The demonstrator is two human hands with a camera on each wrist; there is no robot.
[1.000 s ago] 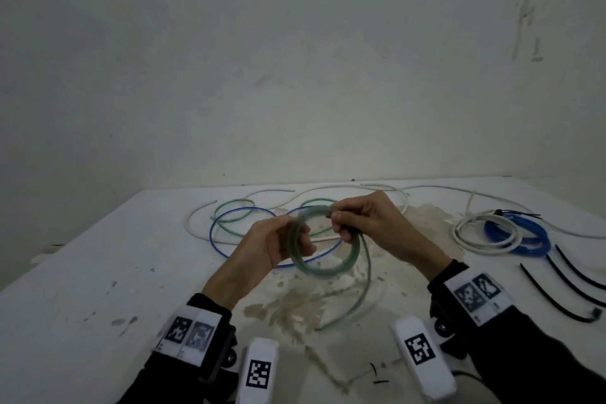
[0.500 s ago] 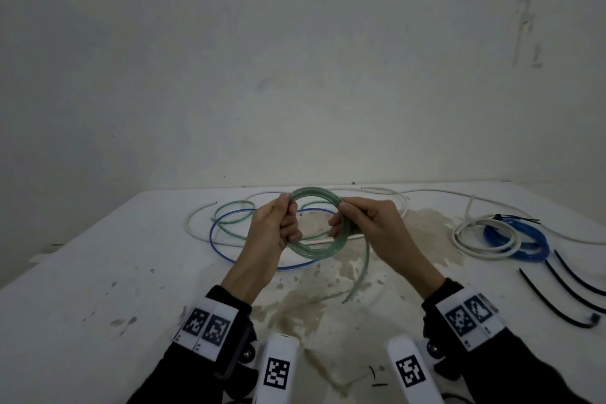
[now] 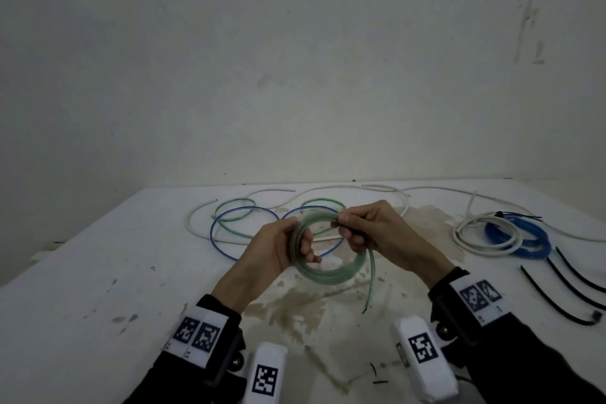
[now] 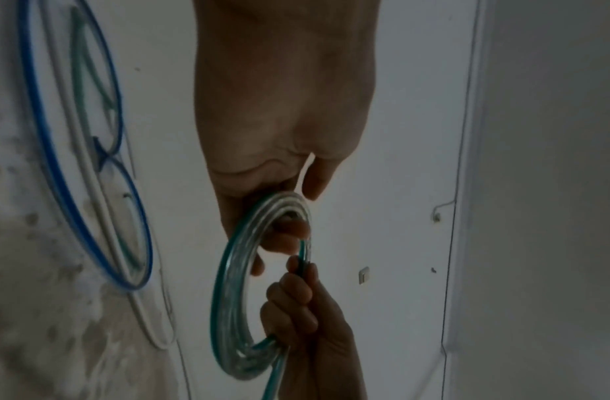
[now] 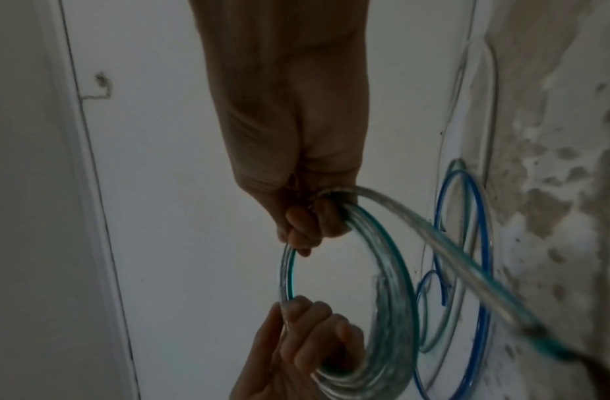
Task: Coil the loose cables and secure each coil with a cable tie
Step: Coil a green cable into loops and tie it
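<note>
Tubing of clear green-tinted plastic, wound into a round coil (image 3: 323, 252), hangs in the air above the middle of the stained white bench (image 3: 98, 272), held between both hands. The left hand (image 3: 275, 251) has its grip closed on the coil's left side, thumb outside and fingers hooked through the ring, which the left wrist view confirms. The right hand (image 3: 370, 233) has its grip pinched tight on the coil's upper right, where the strands gather, and a short loose tail (image 3: 370, 279) drops from it toward the bench without reaching it, as far as the head view shows. By my reading, the winding step is nearly finished, with only that tail left to lay in. The next move likely calls for tucking the tail round, then keeping the turns pinched with one hand while the other reaches for one of the black cable ties (image 3: 557, 300) lying well to the right. Springy tubing could unwind if the pinch slackens. Near those ties sit a white cable coil (image 3: 485, 234) and a blue tubing coil (image 3: 524, 238), overlapping. Behind the hands, loose blue (image 3: 216, 239), green (image 3: 234, 207) and white (image 3: 196, 226) cables are not yet coiled.
</note>
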